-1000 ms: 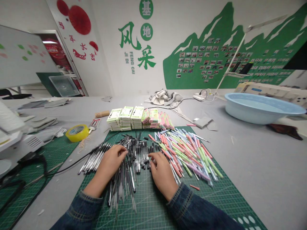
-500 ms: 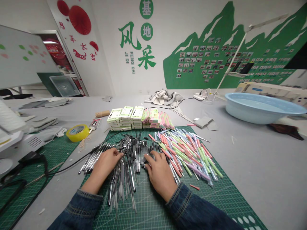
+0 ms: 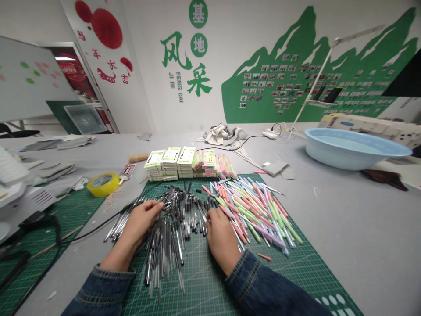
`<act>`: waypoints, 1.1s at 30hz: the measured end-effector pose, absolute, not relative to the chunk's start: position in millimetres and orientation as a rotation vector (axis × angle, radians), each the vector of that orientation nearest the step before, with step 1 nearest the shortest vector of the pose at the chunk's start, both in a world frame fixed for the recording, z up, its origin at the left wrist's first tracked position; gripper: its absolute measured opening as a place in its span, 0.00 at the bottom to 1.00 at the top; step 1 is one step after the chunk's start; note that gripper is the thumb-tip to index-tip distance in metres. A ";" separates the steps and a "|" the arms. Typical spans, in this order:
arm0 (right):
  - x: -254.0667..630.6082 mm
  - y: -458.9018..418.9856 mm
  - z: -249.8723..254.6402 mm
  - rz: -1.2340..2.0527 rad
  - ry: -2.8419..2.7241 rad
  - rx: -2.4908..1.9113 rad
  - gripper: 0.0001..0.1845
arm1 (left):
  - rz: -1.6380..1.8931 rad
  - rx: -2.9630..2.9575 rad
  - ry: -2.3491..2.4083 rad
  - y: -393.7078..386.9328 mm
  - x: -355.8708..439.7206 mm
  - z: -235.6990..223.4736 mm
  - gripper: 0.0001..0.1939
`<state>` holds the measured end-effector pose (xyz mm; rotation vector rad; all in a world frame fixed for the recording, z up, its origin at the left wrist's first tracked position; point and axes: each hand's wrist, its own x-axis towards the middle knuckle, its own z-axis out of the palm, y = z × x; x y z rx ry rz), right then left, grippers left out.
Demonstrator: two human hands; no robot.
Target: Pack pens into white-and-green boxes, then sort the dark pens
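Observation:
My left hand (image 3: 142, 224) rests over the left part of a heap of clear pens with black caps (image 3: 166, 239), thumb and fingers pinched together at the caps. Whatever sits between those fingertips is too small to make out. On the other side of the heap, my right hand (image 3: 222, 237) has its fingers curled inward among more black-capped pens, and its grip is hidden by the knuckles. Close to its right lies a spread pile of pastel pens (image 3: 259, 206) in pink, green, blue and purple. Both piles are on a green cutting mat (image 3: 197, 281).
Stacked small boxes (image 3: 171, 162) stand behind the pens. To the left are yellow tape (image 3: 103, 183), a black cable (image 3: 95, 229) and a white machine (image 3: 29, 202). A blue basin (image 3: 348, 151) stands at right; grey cloth scraps (image 3: 220, 134) lie at the back.
My right hand has drawn its fingers from spread to curled and shifted slightly right, uncovering pens between the hands. My left hand stays pinched near the same caps. The view has shifted slightly.

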<state>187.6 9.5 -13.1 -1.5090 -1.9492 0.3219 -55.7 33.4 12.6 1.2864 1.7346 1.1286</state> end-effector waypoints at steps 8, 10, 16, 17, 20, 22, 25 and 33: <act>189.7 12.8 -10.4 0.877 -1.590 -1.201 0.20 | 1.582 0.687 1.083 30.5 -42.5 24.0 0.01; 186.6 11.2 -9.5 1.015 -1.558 -1.113 0.18 | 1.684 0.628 1.030 30.8 -43.6 26.1 0.05; 182.7 7.9 -6.8 1.081 -1.527 -1.049 0.17 | 1.790 0.577 0.974 29.3 -44.6 30.3 0.09; 182.7 7.9 -6.5 1.079 -1.530 -1.045 0.17 | 1.788 0.574 0.973 29.1 -44.6 30.6 0.09; 183.1 8.1 -5.5 1.072 -1.539 -1.038 0.17 | 1.783 0.561 0.979 28.9 -44.8 31.2 0.08; 183.3 8.0 -5.2 1.066 -1.548 -1.038 0.16 | 1.781 0.560 0.983 28.9 -44.9 31.3 0.07; 183.4 7.4 -5.6 1.054 -1.569 -1.043 0.16 | 1.771 0.575 0.983 28.8 -44.7 31.1 0.06; 183.7 9.6 -10.2 1.042 -1.586 -1.051 0.17 | 1.753 0.668 1.034 26.0 -43.7 33.1 0.02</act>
